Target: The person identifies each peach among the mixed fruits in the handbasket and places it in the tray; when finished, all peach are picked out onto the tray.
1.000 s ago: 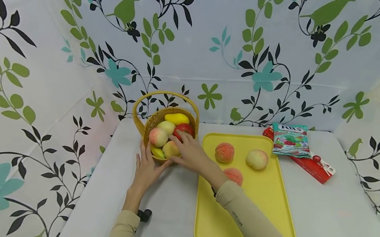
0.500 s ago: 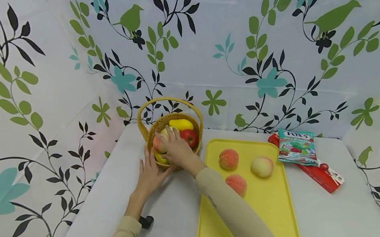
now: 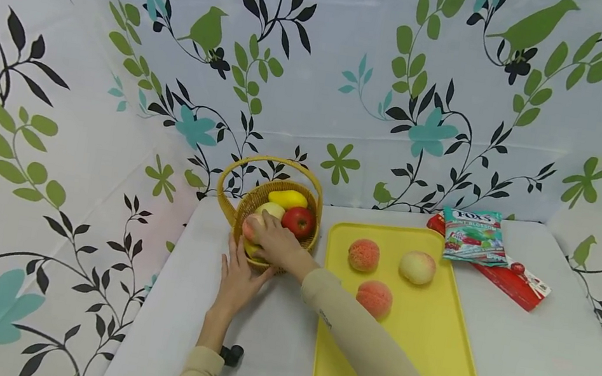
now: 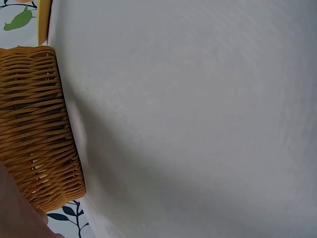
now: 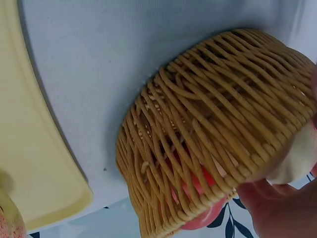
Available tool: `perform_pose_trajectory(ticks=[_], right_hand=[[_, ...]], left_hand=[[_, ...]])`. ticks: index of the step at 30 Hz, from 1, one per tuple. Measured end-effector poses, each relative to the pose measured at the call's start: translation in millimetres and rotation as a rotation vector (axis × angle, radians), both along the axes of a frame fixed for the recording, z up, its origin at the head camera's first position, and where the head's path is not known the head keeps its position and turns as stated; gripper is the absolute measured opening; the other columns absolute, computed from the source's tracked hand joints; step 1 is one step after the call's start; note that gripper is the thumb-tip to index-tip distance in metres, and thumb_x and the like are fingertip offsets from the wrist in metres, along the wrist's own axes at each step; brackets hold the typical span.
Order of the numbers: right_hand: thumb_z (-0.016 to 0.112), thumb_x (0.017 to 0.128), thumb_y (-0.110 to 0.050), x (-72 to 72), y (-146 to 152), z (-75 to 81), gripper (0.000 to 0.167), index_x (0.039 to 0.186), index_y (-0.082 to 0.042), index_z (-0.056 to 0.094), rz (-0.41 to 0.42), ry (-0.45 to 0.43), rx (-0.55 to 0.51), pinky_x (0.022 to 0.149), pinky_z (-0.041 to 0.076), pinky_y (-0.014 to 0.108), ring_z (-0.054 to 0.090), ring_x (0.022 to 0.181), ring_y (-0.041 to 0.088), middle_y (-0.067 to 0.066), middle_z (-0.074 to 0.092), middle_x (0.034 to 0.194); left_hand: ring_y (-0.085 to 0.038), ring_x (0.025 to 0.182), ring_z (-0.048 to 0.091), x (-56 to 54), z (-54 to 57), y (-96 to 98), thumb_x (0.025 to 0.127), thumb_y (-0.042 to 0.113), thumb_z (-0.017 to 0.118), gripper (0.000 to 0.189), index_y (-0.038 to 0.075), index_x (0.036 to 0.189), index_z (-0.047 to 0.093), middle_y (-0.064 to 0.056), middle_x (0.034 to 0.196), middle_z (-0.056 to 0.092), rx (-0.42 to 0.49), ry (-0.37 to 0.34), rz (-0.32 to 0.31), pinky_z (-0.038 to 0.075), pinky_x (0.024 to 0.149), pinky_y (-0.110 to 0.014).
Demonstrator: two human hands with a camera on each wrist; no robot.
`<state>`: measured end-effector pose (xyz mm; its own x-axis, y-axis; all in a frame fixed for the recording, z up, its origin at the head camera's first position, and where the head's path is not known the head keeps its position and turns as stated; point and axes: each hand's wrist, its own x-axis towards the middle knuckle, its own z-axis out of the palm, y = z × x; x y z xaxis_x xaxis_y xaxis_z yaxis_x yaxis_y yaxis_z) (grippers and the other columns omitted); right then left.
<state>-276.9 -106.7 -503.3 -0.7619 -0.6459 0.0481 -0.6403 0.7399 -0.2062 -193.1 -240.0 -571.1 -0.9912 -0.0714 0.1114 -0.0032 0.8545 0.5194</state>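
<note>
A wicker basket (image 3: 319, 216) with a tall arched handle (image 3: 273, 159) stands at the back left. In it lie a long yellow fruit (image 3: 288, 199), a pale round fruit (image 3: 272, 209), a red apple (image 3: 299, 221), a pinkish peach (image 3: 251, 225) and a yellow fruit (image 3: 250, 249) low at the front. My left hand (image 3: 237, 279) rests against the basket's near left wall, fingers extended. My right hand (image 3: 282, 248) reaches over the near rim, fingertips beside the peach. In the right wrist view, the basket wall (image 5: 218, 99) hides part of its grasp; I cannot tell whether it grips a fruit.
Right of the basket is a yellow tray (image 3: 403, 363) with two orange-pink peaches (image 3: 363, 254) (image 3: 374, 298) and a pale one (image 3: 417, 267). A teal candy bag (image 3: 475, 237) lies over a red package (image 3: 512, 285) at the tray's back right. Patterned cloth hangs behind the white table.
My right hand has moved left and down into the basket, then drawn back slightly, uncovering the pale fruit. My left hand stays at the basket. The head view has shifted slightly.
</note>
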Motion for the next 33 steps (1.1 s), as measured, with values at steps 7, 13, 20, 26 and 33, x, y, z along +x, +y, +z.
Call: perform_pose_trajectory(ticks=[7,13,20,26,33], right_hand=[[0.067,0.099,-0.038,-5.5,-8.0,-13.0,0.074,0.159,-0.026,0.026,-0.008,0.103,0.015,0.090,0.062,0.040,0.055,0.133,0.031,0.014,0.032,0.163],[0.068,0.100,-0.030,-7.1,-10.7,-23.1,0.073,0.161,-0.031,0.029,-0.022,0.065,-0.028,0.087,0.063,0.040,0.058,0.128,0.033,0.017,0.034,0.162],[0.064,0.102,-0.027,-9.2,-11.5,-24.1,0.059,0.154,-0.033,0.037,0.006,0.107,-0.137,0.072,0.064,0.036,0.060,0.118,0.034,0.015,0.043,0.150],[0.067,0.100,-0.026,0.4,18.6,-8.9,0.059,0.151,-0.034,0.037,0.054,0.072,-0.199,0.078,0.064,0.042,0.056,0.126,0.035,0.013,0.039,0.155],[0.080,0.089,-0.017,21.9,75.1,6.5,0.062,0.143,-0.020,0.049,0.146,0.136,-0.356,0.100,0.056,0.048,0.061,0.117,0.036,0.018,0.051,0.141]], left_hand=[[-0.043,0.161,0.004,-1.0,-0.5,0.9,0.089,0.067,0.067,0.120,0.001,0.164,0.001,-0.025,0.171,-0.012,-0.001,0.021,0.004,0.008,0.123,-0.073],[-0.039,0.162,0.000,2.9,-3.6,3.5,0.089,0.069,0.065,0.120,0.004,0.165,-0.001,-0.023,0.171,-0.015,0.013,0.010,0.004,0.007,0.125,-0.071],[-0.038,0.162,0.000,2.9,-2.8,-1.2,0.089,0.069,0.065,0.120,0.006,0.165,-0.003,-0.022,0.172,-0.015,0.008,0.014,0.019,0.007,0.125,-0.070],[-0.040,0.161,0.004,0.6,-2.5,2.4,0.089,0.069,0.065,0.119,0.002,0.164,0.002,-0.022,0.172,-0.013,0.029,0.044,0.009,0.008,0.124,-0.071],[-0.038,0.162,-0.001,0.5,-2.0,-1.0,0.091,0.069,0.063,0.118,0.003,0.164,-0.001,-0.017,0.171,-0.023,0.046,0.012,0.001,0.003,0.126,-0.068]])
